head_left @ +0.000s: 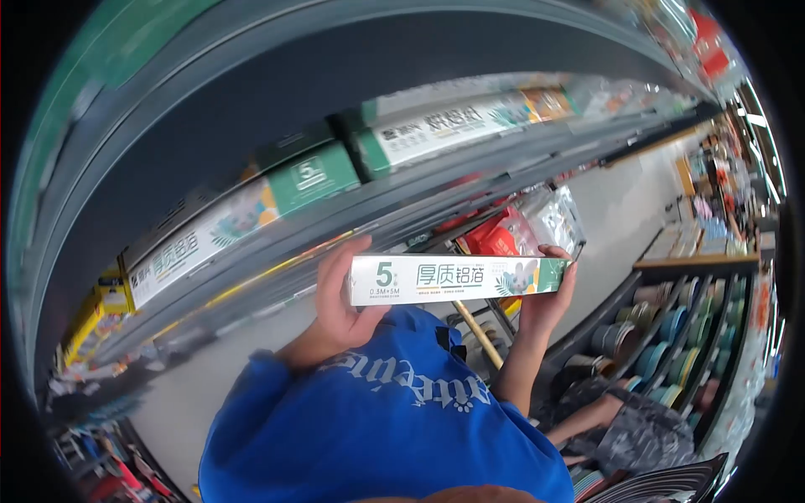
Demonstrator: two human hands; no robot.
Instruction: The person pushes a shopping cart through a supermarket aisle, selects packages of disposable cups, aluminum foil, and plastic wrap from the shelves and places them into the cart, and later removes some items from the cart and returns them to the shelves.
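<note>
A long, slim white-and-green box of aluminium foil (457,280) is held level in front of my blue shirt, its printed front turned toward me with a large green 5 and a rabbit drawing. My left hand (342,293) grips the left end, thumb at the lower edge and fingers behind. At the right end, my right hand (549,298) is closed around the box, with fingertips over the top edge. Similar foil boxes (205,230) lie on the shelf just beyond, and another white-and-green box (453,126) sits farther right along it.
A dark shelf edge (335,63) curves across above the boxes. Yellow packages (96,314) stand at its left end. Red bags (503,235) hang behind the held box. To the right, a rack of stacked bowls (662,327) stands near a person in patterned shorts (641,432).
</note>
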